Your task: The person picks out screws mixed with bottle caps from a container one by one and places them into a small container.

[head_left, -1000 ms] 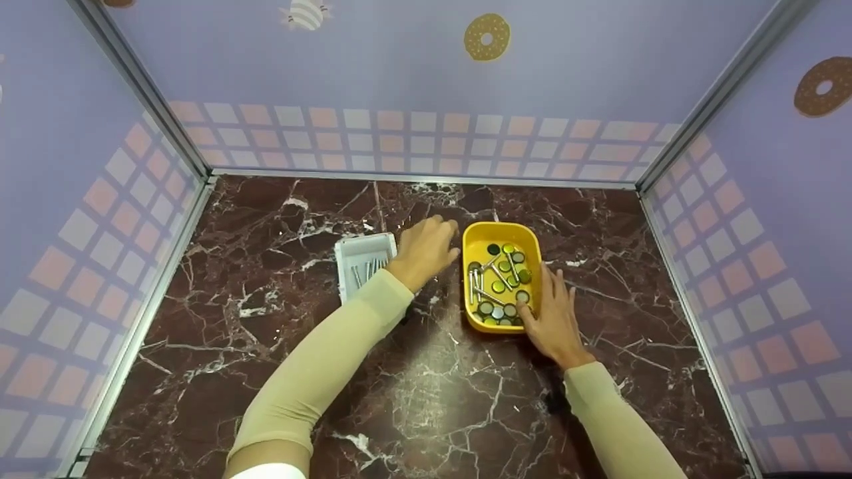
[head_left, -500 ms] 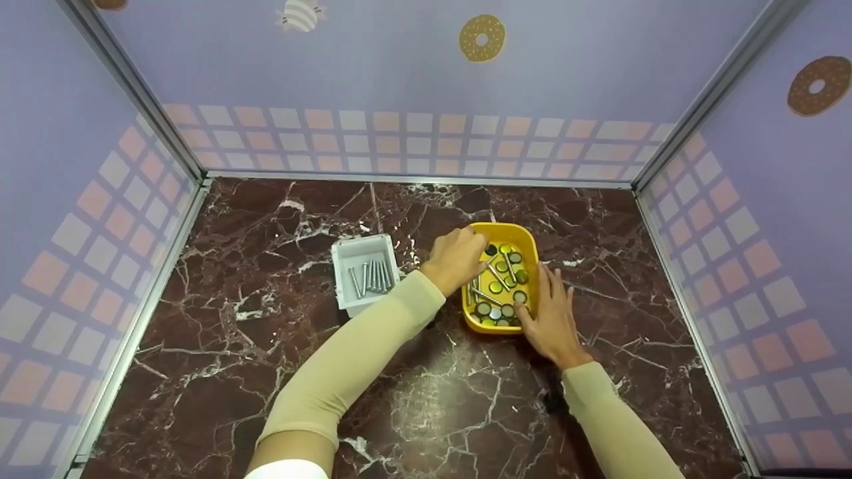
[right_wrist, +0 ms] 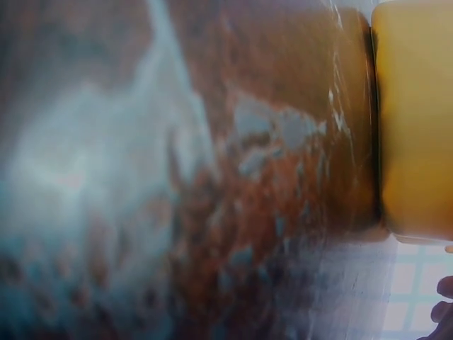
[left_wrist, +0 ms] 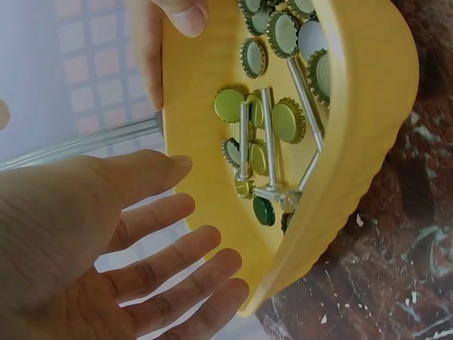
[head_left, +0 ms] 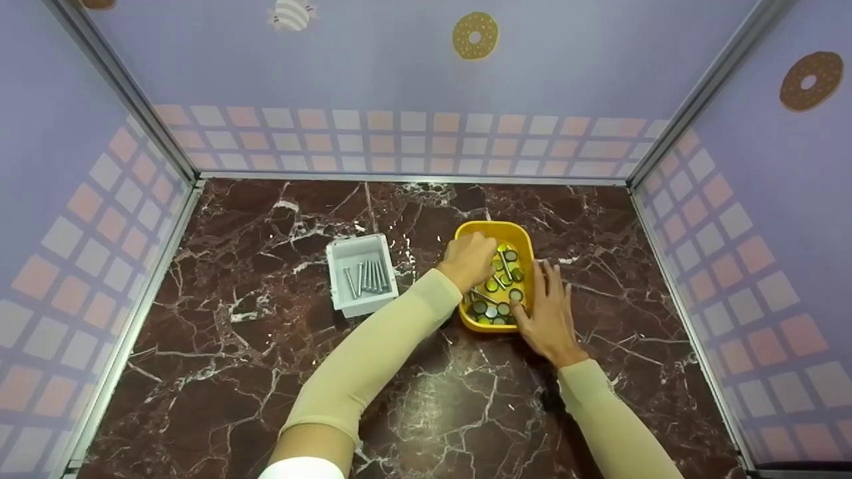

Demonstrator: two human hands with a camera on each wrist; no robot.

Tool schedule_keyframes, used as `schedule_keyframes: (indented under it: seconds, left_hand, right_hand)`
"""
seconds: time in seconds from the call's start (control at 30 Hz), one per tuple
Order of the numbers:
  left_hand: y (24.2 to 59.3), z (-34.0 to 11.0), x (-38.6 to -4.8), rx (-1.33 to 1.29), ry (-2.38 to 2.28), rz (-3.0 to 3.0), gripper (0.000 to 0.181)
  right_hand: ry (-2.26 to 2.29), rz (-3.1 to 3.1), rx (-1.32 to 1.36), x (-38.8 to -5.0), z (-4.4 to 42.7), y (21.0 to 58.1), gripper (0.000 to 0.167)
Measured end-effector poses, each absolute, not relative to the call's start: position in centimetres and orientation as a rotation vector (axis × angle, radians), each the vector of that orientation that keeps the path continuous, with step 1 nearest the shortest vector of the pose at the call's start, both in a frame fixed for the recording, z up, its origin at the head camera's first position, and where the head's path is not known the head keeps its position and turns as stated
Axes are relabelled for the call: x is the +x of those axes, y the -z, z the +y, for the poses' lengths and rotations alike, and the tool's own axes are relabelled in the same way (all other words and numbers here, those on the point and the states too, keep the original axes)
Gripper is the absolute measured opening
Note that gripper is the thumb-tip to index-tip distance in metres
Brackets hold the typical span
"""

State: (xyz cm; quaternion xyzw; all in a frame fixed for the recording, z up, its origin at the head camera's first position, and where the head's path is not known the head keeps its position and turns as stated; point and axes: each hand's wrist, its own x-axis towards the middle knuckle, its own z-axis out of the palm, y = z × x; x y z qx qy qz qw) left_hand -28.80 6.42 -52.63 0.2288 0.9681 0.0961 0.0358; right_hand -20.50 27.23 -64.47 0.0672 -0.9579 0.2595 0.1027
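Observation:
A yellow plastic container point(head_left: 492, 229) holds several metal bolts point(left_wrist: 269, 138) mixed with green, gold and silver bottle caps point(left_wrist: 288, 120). My left hand point(head_left: 469, 259) is over the container's left side, hiding part of the contents in the head view. In the left wrist view, the left hand point(left_wrist: 78, 227) has spread fingers that hold nothing. My right hand point(head_left: 549, 316) grips the container's right wall, thumb over the rim and fingers outside. The right wrist view shows the container's yellow side point(right_wrist: 417, 127) and only blurred fingertips point(right_wrist: 444, 312).
A small white tray point(head_left: 363, 306) with several bolts point(head_left: 373, 276) stands left of the yellow container. Both rest on a dark red marbled tabletop point(head_left: 253, 372). Lilac panels point(head_left: 373, 66) with metal edging enclose the back and sides.
My left hand has moved right, from beside the white tray to over the yellow container, uncovering the tray's bolts. The right hand keeps its place on the container.

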Motion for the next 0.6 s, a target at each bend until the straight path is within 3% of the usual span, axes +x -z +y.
schedule_keyframes:
  seconds: [0.6]
  left_hand:
    - [53.8, 8.1, -29.2, 0.625, -0.277, 2.942, 0.015]
  right_hand:
    - [-0.644, -2.866, 0.139, -20.3, 27.1, 64.1, 0.093]
